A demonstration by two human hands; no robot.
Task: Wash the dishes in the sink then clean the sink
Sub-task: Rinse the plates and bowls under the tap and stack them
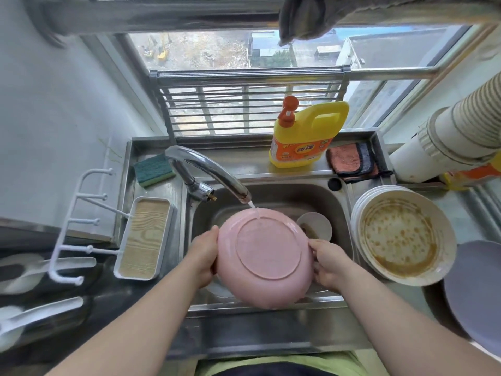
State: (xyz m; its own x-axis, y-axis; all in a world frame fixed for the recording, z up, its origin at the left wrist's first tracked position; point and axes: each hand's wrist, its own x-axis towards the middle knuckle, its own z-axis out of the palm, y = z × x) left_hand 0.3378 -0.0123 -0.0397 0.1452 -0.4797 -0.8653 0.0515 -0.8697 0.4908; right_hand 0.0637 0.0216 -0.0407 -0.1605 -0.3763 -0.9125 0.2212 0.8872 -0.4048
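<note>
Pink plastic fills the grip: the left hand and the right hand clasp opposite edges of a pink plate, held underside up over the sink. Fingers curl beneath the plate's rim, hidden from sight. A thin stream from the tap lands on the plate's far edge. Behind the plate a small bowl sits in the sink, half covered, its contents hard to make out. Right of the sink, a stack of plates carries brown sauce stains on top; a grey plate beyond is cut off. Behind the sink stand a yellow soap bottle, a folded cloth and a sponge. Left of the sink lies a white tray.
</note>
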